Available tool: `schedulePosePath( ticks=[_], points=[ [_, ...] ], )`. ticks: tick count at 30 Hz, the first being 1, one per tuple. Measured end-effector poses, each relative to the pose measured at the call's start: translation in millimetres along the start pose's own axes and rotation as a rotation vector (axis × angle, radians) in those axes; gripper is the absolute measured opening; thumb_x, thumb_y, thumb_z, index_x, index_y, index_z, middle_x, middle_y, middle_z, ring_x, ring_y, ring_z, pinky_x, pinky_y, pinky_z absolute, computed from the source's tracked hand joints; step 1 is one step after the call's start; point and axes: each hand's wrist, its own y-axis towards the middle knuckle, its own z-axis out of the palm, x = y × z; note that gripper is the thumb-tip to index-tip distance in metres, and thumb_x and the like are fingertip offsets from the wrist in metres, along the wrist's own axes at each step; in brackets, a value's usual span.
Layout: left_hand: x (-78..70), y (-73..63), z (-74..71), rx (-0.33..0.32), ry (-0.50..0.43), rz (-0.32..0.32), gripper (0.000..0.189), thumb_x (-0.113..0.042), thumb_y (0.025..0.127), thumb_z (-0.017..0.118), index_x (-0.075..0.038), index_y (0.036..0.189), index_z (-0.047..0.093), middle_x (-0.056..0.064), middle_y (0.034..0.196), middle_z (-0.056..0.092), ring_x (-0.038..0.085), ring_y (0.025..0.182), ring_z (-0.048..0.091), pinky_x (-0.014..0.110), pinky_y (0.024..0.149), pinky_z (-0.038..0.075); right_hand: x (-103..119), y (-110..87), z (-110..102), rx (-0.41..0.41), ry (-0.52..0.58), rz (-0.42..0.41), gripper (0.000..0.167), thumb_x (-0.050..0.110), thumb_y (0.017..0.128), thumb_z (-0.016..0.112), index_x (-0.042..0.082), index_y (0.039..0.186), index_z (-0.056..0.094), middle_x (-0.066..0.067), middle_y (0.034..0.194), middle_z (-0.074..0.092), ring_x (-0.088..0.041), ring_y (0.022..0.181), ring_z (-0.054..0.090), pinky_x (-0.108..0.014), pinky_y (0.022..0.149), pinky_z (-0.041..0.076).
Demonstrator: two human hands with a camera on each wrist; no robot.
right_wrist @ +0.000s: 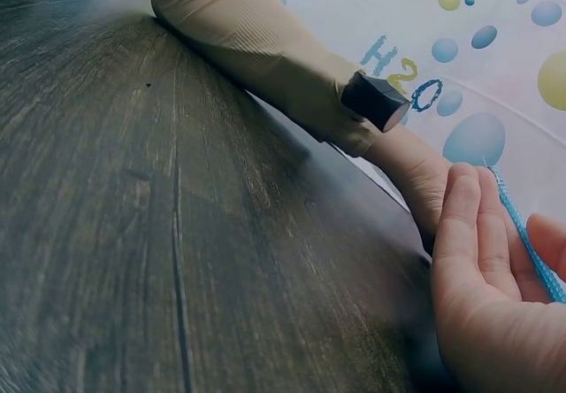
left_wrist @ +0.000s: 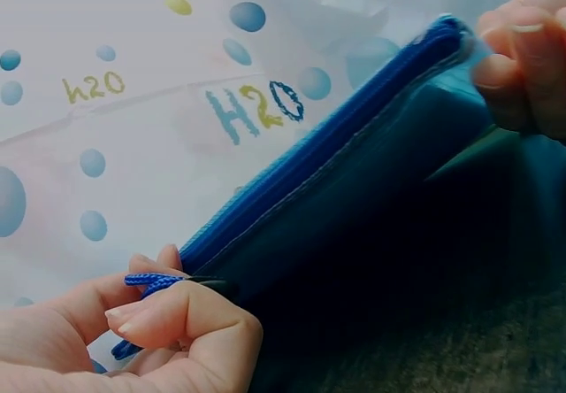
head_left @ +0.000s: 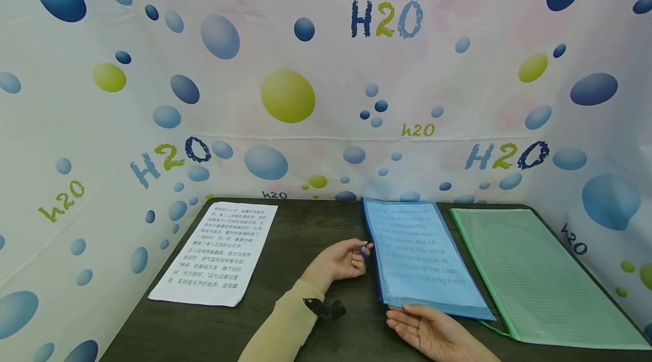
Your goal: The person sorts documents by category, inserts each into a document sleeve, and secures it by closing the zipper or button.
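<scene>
A blue mesh zip document bag (head_left: pixel 423 254) with a printed English sheet showing through it is tilted up, near edge raised from the table. At its left side, my left hand (head_left: pixel 342 260) pinches the dark blue cord (left_wrist: pixel 152 280) of the zipper pull, thumb against finger. The blue zipper (left_wrist: pixel 327 154) runs from there to the near corner. My right hand (head_left: pixel 433 331) holds the bag's near edge (right_wrist: pixel 522 225), with the thumb on one side and the fingers on the other.
To the left lies a white sheet (head_left: pixel 214 254) printed with Chinese text. A green mesh zip bag (head_left: pixel 550 277) lies on the dark wood-grain table (head_left: pixel 300 220) at the right, its green cord (head_left: pixel 493 328) near the blue bag. A patterned backdrop (head_left: pixel 326 68) stands behind.
</scene>
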Motion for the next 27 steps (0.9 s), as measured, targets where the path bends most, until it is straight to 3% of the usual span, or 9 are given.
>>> schedulePosePath(
  ticks=[10, 22, 27],
  points=[
    [-7.7, 10.7, 3.4, -0.016, -0.071, 0.008, 0.02, -0.016, 0.104, 0.04, -0.009, 0.1, 0.059, -0.009, 0.072, 0.052, 0.002, 0.053, 0.029, 0.014, 0.052, 0.029, -0.1, -1.3, 1.2, -0.012, 0.0, -0.011, 0.037, 0.016, 0.108, 0.033, -0.001, 0.125, 0.061, -0.013, 0.126, 0.065, -0.019, 0.124, 0.059, -0.024, 0.115, 0.033],
    [-16.5, 26.0, -0.7, -0.009, -0.216, 0.068, 0.019, -0.015, 0.103, 0.042, -0.007, 0.098, 0.058, -0.005, 0.075, 0.052, 0.003, 0.056, 0.027, 0.016, 0.05, 0.028, 1.7, -1.5, 0.2, -0.008, -0.005, 0.011, 0.038, 0.016, 0.108, 0.03, 0.0, 0.127, 0.059, -0.012, 0.128, 0.064, -0.019, 0.127, 0.057, -0.024, 0.119, 0.025],
    [-20.9, 32.7, -1.1, -0.02, -0.233, 0.102, 0.017, -0.014, 0.103, 0.042, -0.008, 0.1, 0.057, -0.005, 0.075, 0.051, 0.004, 0.056, 0.028, 0.016, 0.05, 0.028, 1.8, -1.0, -1.1, 0.012, 0.007, 0.018, 0.039, 0.015, 0.108, 0.029, -0.001, 0.128, 0.058, -0.012, 0.13, 0.063, -0.02, 0.128, 0.056, -0.024, 0.12, 0.022]
  ],
)
